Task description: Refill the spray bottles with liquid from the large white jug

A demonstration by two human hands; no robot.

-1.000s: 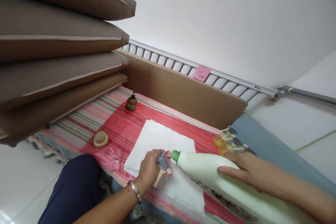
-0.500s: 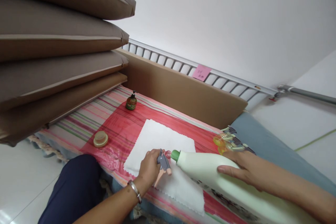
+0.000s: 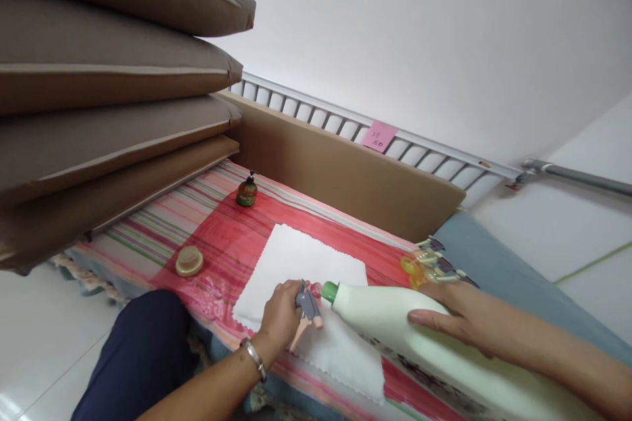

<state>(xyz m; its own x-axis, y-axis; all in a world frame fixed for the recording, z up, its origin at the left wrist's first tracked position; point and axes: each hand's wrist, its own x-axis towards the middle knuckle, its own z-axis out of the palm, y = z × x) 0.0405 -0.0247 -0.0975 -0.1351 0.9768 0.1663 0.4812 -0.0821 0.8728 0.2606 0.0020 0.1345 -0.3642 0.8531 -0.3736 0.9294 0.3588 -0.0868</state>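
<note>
My left hand (image 3: 282,312) is closed around a grey and peach trigger sprayer head (image 3: 308,302) above a white cloth (image 3: 316,253). Just past it shows a small clear pinkish round piece (image 3: 316,289), which may be a bottle neck; what lies under my fingers is hidden. My right hand (image 3: 451,312) grips a large pale green bottle (image 3: 395,316) from above. That bottle lies tilted, its green neck (image 3: 330,291) pointing left and against or very close to the pinkish piece. Beyond my right hand are yellow spray bottles (image 3: 412,266) with grey trigger heads, partly covered.
A brown pump bottle (image 3: 247,191) and a round lidded tub (image 3: 189,261) stand on the red sheet (image 3: 217,230) over striped fabric. Stacked brown cushions (image 3: 118,85) rise at the left. A brown board (image 3: 336,164) leans along a white railing with a pink note (image 3: 380,137).
</note>
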